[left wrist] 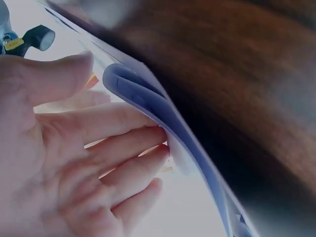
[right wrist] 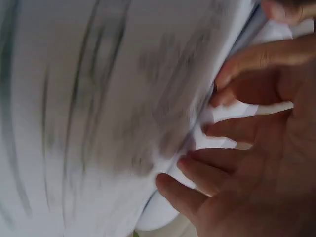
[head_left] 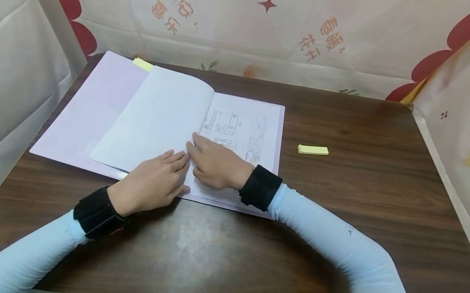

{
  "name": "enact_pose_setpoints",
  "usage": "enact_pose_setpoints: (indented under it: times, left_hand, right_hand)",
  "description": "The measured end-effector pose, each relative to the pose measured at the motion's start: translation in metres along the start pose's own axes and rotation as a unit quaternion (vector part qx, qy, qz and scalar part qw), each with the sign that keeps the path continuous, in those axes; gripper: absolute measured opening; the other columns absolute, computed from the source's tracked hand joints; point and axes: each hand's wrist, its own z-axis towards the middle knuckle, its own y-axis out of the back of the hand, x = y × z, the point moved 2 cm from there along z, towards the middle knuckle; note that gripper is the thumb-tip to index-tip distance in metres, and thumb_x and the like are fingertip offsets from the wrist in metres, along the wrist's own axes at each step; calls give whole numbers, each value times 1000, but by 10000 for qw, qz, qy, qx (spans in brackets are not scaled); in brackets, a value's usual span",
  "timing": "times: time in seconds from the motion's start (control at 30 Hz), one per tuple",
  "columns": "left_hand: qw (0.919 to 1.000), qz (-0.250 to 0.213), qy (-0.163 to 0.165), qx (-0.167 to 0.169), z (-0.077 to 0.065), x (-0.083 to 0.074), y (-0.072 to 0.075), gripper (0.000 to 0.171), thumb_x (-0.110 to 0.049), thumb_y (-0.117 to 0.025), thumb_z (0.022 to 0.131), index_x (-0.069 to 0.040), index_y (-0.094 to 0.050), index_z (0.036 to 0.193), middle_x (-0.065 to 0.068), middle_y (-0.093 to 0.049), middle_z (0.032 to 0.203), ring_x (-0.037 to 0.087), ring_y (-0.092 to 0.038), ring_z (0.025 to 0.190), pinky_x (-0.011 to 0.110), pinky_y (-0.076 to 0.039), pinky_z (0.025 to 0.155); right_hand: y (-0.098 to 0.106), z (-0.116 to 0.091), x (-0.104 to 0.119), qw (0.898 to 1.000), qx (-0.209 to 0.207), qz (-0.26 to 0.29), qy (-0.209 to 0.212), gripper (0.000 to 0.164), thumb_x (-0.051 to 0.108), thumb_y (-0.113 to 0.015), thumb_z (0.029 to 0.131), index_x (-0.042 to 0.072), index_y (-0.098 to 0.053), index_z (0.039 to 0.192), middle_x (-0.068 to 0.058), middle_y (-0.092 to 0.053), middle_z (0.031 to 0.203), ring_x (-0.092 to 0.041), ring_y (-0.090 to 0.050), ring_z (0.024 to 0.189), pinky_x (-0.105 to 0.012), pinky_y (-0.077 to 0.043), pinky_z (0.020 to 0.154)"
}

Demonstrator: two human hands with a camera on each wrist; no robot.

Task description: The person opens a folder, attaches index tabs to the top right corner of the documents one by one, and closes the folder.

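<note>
An open document with a pale lilac cover (head_left: pixel 83 105) lies on the table. Its white left-hand page (head_left: pixel 161 113) curves up at the spine, and the right-hand page (head_left: pixel 246 117) carries printed line drawings. With fairly straight fingers, my left hand (head_left: pixel 154 182) rests on the lower part of the left page beside the fold. My right hand (head_left: pixel 220 165) touches the paper along the spine with its fingertips, just right of the left hand. In the left wrist view, the rolled paper edge (left wrist: pixel 133 89) bends near the fingers. Blurred print (right wrist: pixel 163 74) fills the right wrist view.
A small pad of yellow sticky notes (head_left: pixel 312 150) lies on the brown wooden table (head_left: pixel 377 191) to the right. Another yellow piece (head_left: pixel 143 64) sticks out at the document's top edge. Patterned cloth (head_left: pixel 263 32) hangs behind and at both sides.
</note>
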Motion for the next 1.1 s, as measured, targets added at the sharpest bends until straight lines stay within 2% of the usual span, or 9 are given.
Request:
enact_pose_setpoints:
  times: [0.1,0.2,0.33,0.6,0.9,1.1]
  left_hand:
    - [10000,-43,-20,16,0,2,-1,59,-39,-54,106,6,-54,144,23,-51,154,35,-45,148,50,-33,124]
    - [10000,-73,-38,36,0,4,-2,58,-39,-55,106,6,-55,144,24,-51,153,36,-45,148,50,-33,124]
    - [9999,-71,-88,59,-2,6,-3,60,-38,-58,105,7,-54,144,24,-51,154,37,-46,147,50,-34,123]
    - [9999,-61,-51,72,-5,8,-6,67,-41,-60,103,9,-51,146,25,-50,154,37,-44,149,49,-34,124]
    - [9998,-156,-7,83,-4,7,-9,66,-42,-61,103,6,-51,147,23,-49,156,35,-44,149,48,-33,124]
    - [9999,-125,-36,59,-4,6,-10,66,-41,-61,102,6,-50,148,23,-47,157,36,-43,150,49,-33,124]
  right_hand:
    - [-1,4,3,9997,173,146,-10,62,31,-29,112,-2,-19,163,-21,-10,173,-33,-13,161,-45,-19,130]
    - [-2,11,1,9996,79,157,-216,63,36,-24,112,-3,-18,162,-21,-11,173,-33,-14,161,-47,-20,130]
    - [-2,25,-5,9979,-172,243,-573,64,36,-23,111,-2,-20,163,-19,-14,173,-35,-17,161,-51,-22,129]
    - [-2,56,-12,9935,-337,313,-1044,67,38,-26,109,2,-18,164,-15,-13,174,-38,-16,160,-57,-18,129]
    - [9,90,-30,9807,-306,449,-1878,68,44,-25,110,8,-14,166,-8,-9,175,-35,-7,162,-60,-10,129]
    - [12,113,-48,9698,-144,600,-2362,68,48,-22,110,15,-7,167,0,0,176,-33,0,163,-61,-4,129]
